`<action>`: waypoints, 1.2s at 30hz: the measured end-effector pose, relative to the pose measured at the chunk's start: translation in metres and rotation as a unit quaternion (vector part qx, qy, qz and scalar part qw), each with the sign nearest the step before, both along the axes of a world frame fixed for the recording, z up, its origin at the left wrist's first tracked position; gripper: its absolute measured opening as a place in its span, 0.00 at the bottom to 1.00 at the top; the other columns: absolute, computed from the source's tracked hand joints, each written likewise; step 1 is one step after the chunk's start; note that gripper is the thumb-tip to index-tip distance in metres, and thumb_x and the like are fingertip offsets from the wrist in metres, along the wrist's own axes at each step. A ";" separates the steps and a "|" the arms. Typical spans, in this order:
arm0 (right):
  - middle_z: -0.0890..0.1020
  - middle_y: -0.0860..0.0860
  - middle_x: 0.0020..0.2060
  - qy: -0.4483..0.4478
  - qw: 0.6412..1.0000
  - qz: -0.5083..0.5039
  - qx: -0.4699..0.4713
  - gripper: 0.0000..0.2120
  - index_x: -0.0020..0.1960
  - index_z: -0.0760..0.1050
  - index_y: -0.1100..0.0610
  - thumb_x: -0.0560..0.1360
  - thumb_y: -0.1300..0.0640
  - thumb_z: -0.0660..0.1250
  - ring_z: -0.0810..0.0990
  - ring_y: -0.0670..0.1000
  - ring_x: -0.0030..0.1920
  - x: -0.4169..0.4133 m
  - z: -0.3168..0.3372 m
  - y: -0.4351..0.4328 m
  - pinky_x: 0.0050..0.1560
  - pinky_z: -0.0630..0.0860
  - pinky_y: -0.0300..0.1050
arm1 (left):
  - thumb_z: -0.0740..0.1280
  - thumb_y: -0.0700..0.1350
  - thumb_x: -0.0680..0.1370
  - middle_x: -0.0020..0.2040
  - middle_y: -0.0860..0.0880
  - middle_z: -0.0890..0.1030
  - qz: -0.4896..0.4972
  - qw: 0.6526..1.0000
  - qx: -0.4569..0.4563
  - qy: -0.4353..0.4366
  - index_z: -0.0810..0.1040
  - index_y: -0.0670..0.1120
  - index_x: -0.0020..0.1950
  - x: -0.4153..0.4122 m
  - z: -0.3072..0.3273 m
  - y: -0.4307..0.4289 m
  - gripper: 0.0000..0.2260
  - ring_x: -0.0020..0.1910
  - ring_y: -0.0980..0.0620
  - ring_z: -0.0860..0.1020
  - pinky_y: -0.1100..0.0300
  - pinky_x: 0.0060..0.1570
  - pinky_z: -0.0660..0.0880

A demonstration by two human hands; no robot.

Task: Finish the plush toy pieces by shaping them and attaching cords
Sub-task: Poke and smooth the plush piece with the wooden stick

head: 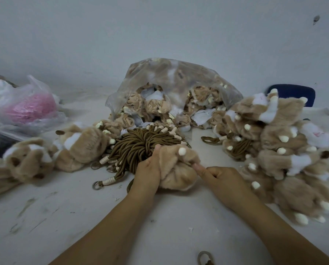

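A tan plush toy piece [176, 169] with a small white nub sits on the white table between my hands. My left hand [147, 174] grips its left side. My right hand [220, 178] pinches the plush's right edge with curled fingers. Just behind the piece lies a bundle of brown cords [138, 148] with cream wrapped ends and metal rings. What my right fingers pinch besides fur cannot be made out.
A clear bag of unfinished plush pieces [171, 92] stands at the back. Plush pieces are heaped at the right [278, 150] and lie at the left [45, 157]. A plastic bag with pink material [26, 108] sits far left. A loose ring [204, 258] lies near the front edge.
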State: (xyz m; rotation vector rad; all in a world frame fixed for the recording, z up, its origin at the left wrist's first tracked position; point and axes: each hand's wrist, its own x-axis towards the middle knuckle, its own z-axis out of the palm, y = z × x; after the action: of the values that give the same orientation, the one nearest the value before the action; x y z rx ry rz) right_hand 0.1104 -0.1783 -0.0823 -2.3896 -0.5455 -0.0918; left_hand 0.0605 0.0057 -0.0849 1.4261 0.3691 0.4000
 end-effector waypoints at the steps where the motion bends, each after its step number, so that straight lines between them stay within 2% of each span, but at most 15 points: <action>1: 0.62 0.48 0.21 0.001 1.000 -0.003 0.000 0.33 0.28 0.60 0.55 0.64 0.23 0.51 0.62 0.46 0.25 0.000 0.000 0.001 0.32 0.62 0.46 | 0.58 0.64 0.79 0.32 0.59 0.84 -0.002 1.000 0.013 -0.016 0.84 0.53 0.34 -0.001 0.000 0.000 0.24 0.32 0.65 0.81 0.73 0.28 0.72; 3: 0.64 0.48 0.20 -0.002 1.000 -0.004 -0.005 0.33 0.28 0.62 0.54 0.63 0.23 0.50 0.63 0.46 0.25 0.000 0.002 0.001 0.32 0.64 0.46 | 0.57 0.67 0.75 0.36 0.62 0.84 -0.014 0.997 0.031 -0.070 0.84 0.55 0.39 -0.005 0.002 -0.003 0.22 0.38 0.68 0.81 0.77 0.33 0.71; 5: 0.65 0.47 0.19 -0.015 1.000 -0.005 -0.020 0.33 0.28 0.64 0.54 0.64 0.22 0.49 0.64 0.46 0.25 0.000 0.002 0.000 0.32 0.65 0.46 | 0.59 0.66 0.74 0.40 0.61 0.84 -0.012 0.994 0.039 -0.097 0.83 0.53 0.45 -0.005 0.001 -0.004 0.20 0.41 0.67 0.81 0.76 0.36 0.72; 9: 0.66 0.48 0.21 -0.034 0.998 -0.007 -0.054 0.34 0.30 0.64 0.55 0.63 0.22 0.48 0.66 0.47 0.26 0.002 0.003 -0.005 0.32 0.67 0.48 | 0.67 0.52 0.79 0.39 0.60 0.83 -0.019 0.994 0.070 -0.083 0.79 0.50 0.48 -0.002 -0.004 0.000 0.07 0.39 0.65 0.79 0.71 0.36 0.73; 11: 0.65 0.49 0.21 -0.039 0.997 -0.007 -0.060 0.34 0.31 0.64 0.55 0.63 0.22 0.48 0.65 0.48 0.27 0.003 0.004 -0.005 0.32 0.66 0.48 | 0.68 0.49 0.79 0.39 0.59 0.82 0.004 0.991 0.092 -0.099 0.78 0.51 0.47 -0.002 -0.003 -0.001 0.03 0.38 0.66 0.79 0.72 0.36 0.73; 15: 0.63 0.51 0.23 -0.064 0.995 -0.018 -0.075 0.36 0.33 0.62 0.56 0.64 0.21 0.48 0.64 0.47 0.26 0.004 0.005 -0.008 0.30 0.63 0.47 | 0.70 0.48 0.78 0.44 0.57 0.79 0.073 0.973 0.166 -0.143 0.74 0.55 0.47 -0.004 0.002 0.001 0.05 0.43 0.68 0.77 0.74 0.39 0.72; 18: 0.62 0.52 0.23 -0.064 0.996 0.013 -0.059 0.37 0.33 0.61 0.58 0.64 0.22 0.50 0.62 0.47 0.26 0.005 0.004 -0.011 0.31 0.65 0.49 | 0.71 0.47 0.78 0.48 0.56 0.78 0.053 0.957 0.231 -0.165 0.73 0.57 0.47 -0.007 0.003 -0.001 0.07 0.48 0.65 0.76 0.74 0.44 0.71; 20: 0.61 0.52 0.24 -0.057 0.997 0.047 -0.031 0.37 0.32 0.60 0.60 0.64 0.22 0.54 0.60 0.46 0.26 0.004 0.004 -0.012 0.30 0.63 0.49 | 0.71 0.49 0.77 0.48 0.55 0.78 0.024 0.949 0.257 -0.182 0.74 0.56 0.46 -0.009 0.003 -0.006 0.06 0.48 0.64 0.76 0.74 0.46 0.70; 23: 0.59 0.51 0.25 -0.019 0.997 0.057 0.053 0.36 0.30 0.60 0.61 0.63 0.25 0.59 0.59 0.45 0.27 0.001 0.001 -0.009 0.30 0.58 0.45 | 0.68 0.57 0.74 0.43 0.58 0.81 -0.030 0.962 0.204 -0.177 0.78 0.56 0.43 -0.012 0.008 -0.010 0.06 0.44 0.63 0.79 0.72 0.41 0.73; 26: 0.64 0.49 0.24 0.011 0.995 0.038 0.092 0.39 0.31 0.68 0.63 0.63 0.24 0.57 0.61 0.45 0.27 -0.001 -0.002 -0.004 0.27 0.56 0.41 | 0.67 0.62 0.75 0.41 0.57 0.85 -0.108 0.973 0.139 -0.152 0.84 0.62 0.42 -0.015 0.009 -0.017 0.08 0.43 0.60 0.83 0.69 0.40 0.77; 29: 0.67 0.49 0.25 0.018 0.995 0.030 0.096 0.39 0.32 0.71 0.62 0.62 0.23 0.56 0.62 0.45 0.27 -0.001 -0.004 0.001 0.27 0.57 0.40 | 0.66 0.62 0.71 0.41 0.57 0.86 -0.101 0.982 0.096 -0.130 0.85 0.62 0.41 -0.014 0.007 -0.017 0.09 0.43 0.60 0.84 0.71 0.39 0.76; 33: 0.67 0.49 0.23 0.018 0.996 0.026 0.087 0.34 0.30 0.73 0.55 0.62 0.23 0.56 0.64 0.45 0.26 0.000 -0.004 0.002 0.29 0.61 0.43 | 0.64 0.66 0.74 0.43 0.52 0.86 -0.085 0.986 0.081 -0.120 0.84 0.54 0.45 -0.011 0.002 -0.014 0.18 0.44 0.56 0.85 0.67 0.42 0.79; 36: 0.65 0.53 0.24 -0.012 0.998 0.022 0.056 0.38 0.31 0.66 0.60 0.62 0.21 0.54 0.63 0.44 0.26 0.003 0.000 -0.004 0.30 0.61 0.45 | 0.66 0.63 0.73 0.39 0.52 0.86 -0.042 0.987 0.068 -0.142 0.83 0.50 0.42 -0.011 0.005 -0.013 0.18 0.40 0.57 0.84 0.68 0.37 0.77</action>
State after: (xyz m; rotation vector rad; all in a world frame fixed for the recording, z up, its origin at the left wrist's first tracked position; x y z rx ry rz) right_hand 0.1131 -0.1822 -0.0821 -2.2694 -0.5883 -0.1295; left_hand 0.0498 -0.0075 -0.0798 1.4862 0.0513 0.5591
